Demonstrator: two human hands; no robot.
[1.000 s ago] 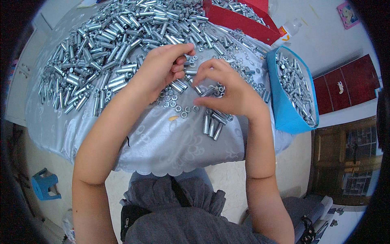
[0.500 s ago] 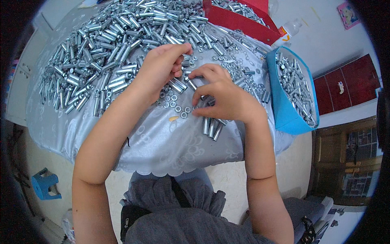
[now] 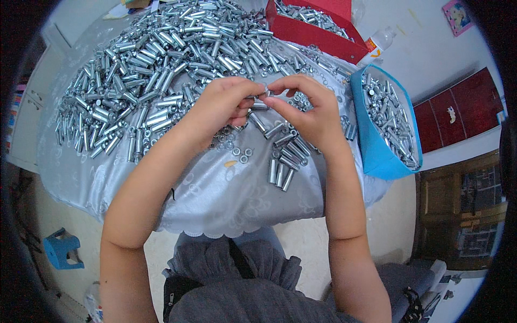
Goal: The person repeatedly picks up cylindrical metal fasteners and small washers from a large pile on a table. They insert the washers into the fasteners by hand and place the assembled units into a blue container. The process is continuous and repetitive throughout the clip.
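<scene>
My left hand [image 3: 229, 105] is closed, its thumb and forefinger pinched together beside my right fingertips. A small shiny metal nut [image 3: 269, 93] sits between the thumb and forefinger of my right hand [image 3: 307, 105]. What the left fingers hold is mostly hidden; a bit of metal shows where the two hands meet. Below the hands lie loose nuts [image 3: 244, 159] on a shiny white tablecloth [image 3: 215, 199]. Several sleeve anchor bolts [image 3: 288, 156] lie in a small group under my right hand. A large heap of similar bolts [image 3: 156, 59] covers the far left of the table.
A red box [image 3: 318, 37] of metal parts stands at the back. At the right edge, a blue fabric bin [image 3: 385, 153] holds many bolts. A clear plastic bottle [image 3: 381, 42] is behind it. A blue stool [image 3: 63, 248] stands on the floor at left.
My right hand has moved up and left from over the bolt group to meet my left fingertips, now pinching a nut. The bolts beneath it have come into view.
</scene>
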